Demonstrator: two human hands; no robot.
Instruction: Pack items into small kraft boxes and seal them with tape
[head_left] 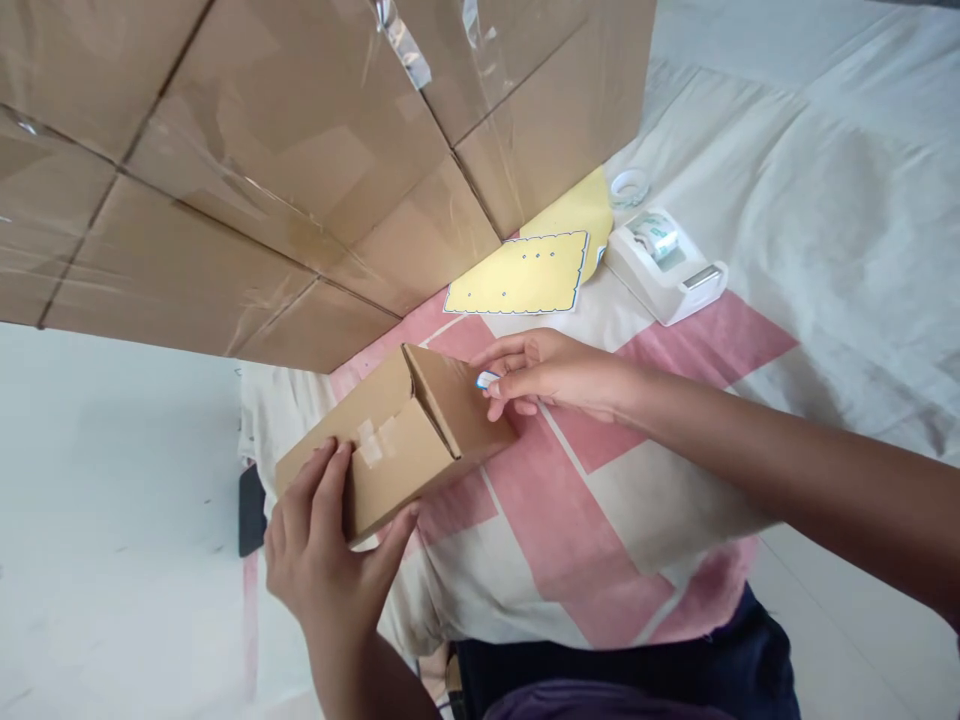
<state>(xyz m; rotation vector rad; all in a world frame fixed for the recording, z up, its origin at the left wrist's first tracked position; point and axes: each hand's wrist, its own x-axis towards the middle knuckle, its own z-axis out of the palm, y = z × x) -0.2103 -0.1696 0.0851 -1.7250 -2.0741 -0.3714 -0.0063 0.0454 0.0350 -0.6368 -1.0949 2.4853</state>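
A small brown cardboard box (390, 470) lies on the pink and white cloth, with short strips of clear tape on its top. Gripping its near left end is my left hand (322, 550), fingers over the top and thumb along the side. At the box's right end, my right hand (544, 375) pinches a small white piece with a blue edge (487, 381), which looks like a sticker. Whether the piece touches the box I cannot tell. Beyond that hand lies a yellow sheet (517, 275) with a scalloped blue outline and several tiny marks.
A tall wall of taped cardboard boxes (300, 160) stands behind the small box. To the right are a white tape dispenser (667, 265) and a loose tape roll (628, 187) on the rumpled cloth (840, 230). A dark object (251, 510) sits at the left edge.
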